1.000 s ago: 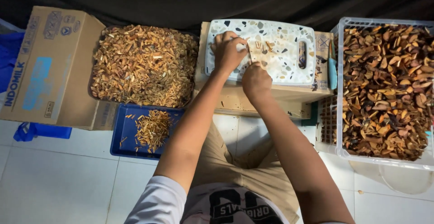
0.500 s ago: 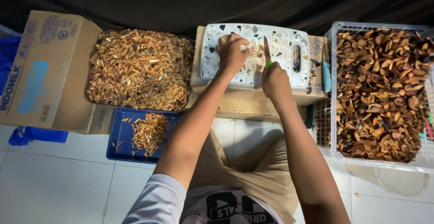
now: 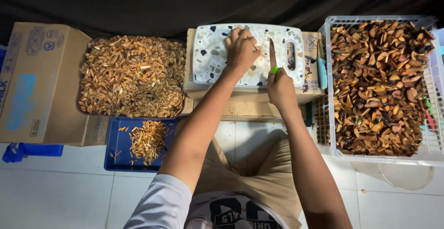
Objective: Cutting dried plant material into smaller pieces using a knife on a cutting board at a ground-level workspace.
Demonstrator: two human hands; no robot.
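Left hand [image 3: 240, 49]: upper middle of the frame, fingers curled down and pressing a small pale piece [image 3: 255, 47] flat on the cutting board [image 3: 210, 53]; the piece barely shows at the fingertips
Right hand [image 3: 280, 89]: just below and right of the left one, closed round the green handle of a knife [image 3: 272, 54], blade pointing up the frame
Piece to hand: under the left fingertips, just left of the blade, close to touching it
Risk, cut: the blade stands right beside the holding fingers; a slip of the piece or a skewed stroke could nick a fingertip
Risk, scatter: the piece is small and mostly covered, so it could shoot off the board toward the tray of chips [image 3: 132, 75] at the left or the crate of dark husks [image 3: 379, 81] at the right
Risk, board: it lies on a low bench [image 3: 245, 106] edge and may shift under pressure
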